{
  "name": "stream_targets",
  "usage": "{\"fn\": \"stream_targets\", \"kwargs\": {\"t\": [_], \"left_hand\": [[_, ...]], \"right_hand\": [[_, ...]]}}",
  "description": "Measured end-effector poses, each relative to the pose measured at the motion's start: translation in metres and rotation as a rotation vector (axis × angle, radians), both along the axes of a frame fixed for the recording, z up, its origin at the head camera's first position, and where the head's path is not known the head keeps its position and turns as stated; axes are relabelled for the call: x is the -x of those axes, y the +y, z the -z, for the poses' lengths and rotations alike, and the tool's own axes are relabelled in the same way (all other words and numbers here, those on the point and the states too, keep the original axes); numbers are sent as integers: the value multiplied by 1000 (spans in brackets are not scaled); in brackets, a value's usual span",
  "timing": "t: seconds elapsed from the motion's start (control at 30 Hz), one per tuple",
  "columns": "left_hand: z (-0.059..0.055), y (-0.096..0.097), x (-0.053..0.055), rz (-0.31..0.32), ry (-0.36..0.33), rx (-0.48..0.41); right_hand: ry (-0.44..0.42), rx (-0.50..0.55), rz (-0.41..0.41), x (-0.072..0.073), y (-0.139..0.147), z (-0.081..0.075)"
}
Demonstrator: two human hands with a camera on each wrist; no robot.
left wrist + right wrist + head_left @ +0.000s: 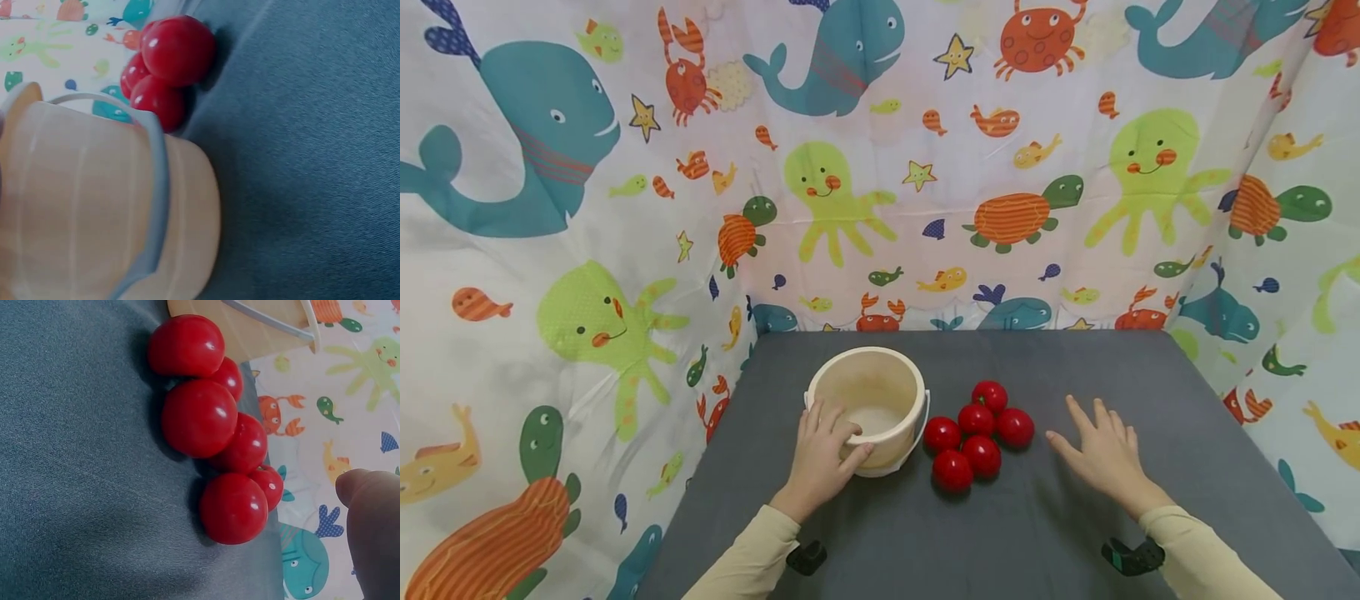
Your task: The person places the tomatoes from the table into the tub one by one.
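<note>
A cream plastic bucket [891,454] with a thin white handle stands upright on the dark table. My left hand [822,457] grips its near-left rim, fingers over the edge and thumb along the outer wall; the left wrist view shows mostly the bucket's side [81,194]. Just right of the bucket, several shiny red tomatoes [981,456] lie in a tight cluster, also seen up close as tomatoes [199,417] in the right wrist view. To their right my right hand [1101,454] is held over the table, fingers spread and holding nothing.
The dark grey cloth-covered table [985,550] spreads around the hands. A white curtain [887,225] printed with sea animals rises along the back, with more of it on the left and right sides. Dark bands [1133,557] sit at both wrists.
</note>
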State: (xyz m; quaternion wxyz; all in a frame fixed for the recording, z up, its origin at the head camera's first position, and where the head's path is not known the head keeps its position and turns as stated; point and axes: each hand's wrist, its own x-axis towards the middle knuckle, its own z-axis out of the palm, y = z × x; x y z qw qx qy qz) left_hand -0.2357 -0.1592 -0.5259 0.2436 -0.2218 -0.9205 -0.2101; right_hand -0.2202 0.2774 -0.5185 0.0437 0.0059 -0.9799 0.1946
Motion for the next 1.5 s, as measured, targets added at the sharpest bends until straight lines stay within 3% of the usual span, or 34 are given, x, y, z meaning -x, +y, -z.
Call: {"fn": "stream_targets", "kwargs": {"t": [0.3,0.53,0.83,1.03,1.13,1.3,1.4,1.5], "left_hand": [[13,-2,6,3,160,-7],[16,-1,9,13,184,-26],[16,-1,12,13,178,-30],[20,-2,11,12,199,-33],[21,-1,12,6,205,-37],[22,-1,12,4,199,-43],[22,-1,12,3,198,-41],[22,0,11,4,193,-44]], "right_hand": [[-6,15,-19,-1,-5,-1],[-8,26,-27,4,-11,-2],[-71,153,-43,26,-22,-7],[-173,298,-39,48,-27,0],[-253,389,1,56,-27,4],[-389,647,104,67,-28,11],[-428,766,152,72,-29,17],[-436,807,172,74,-33,24]]}}
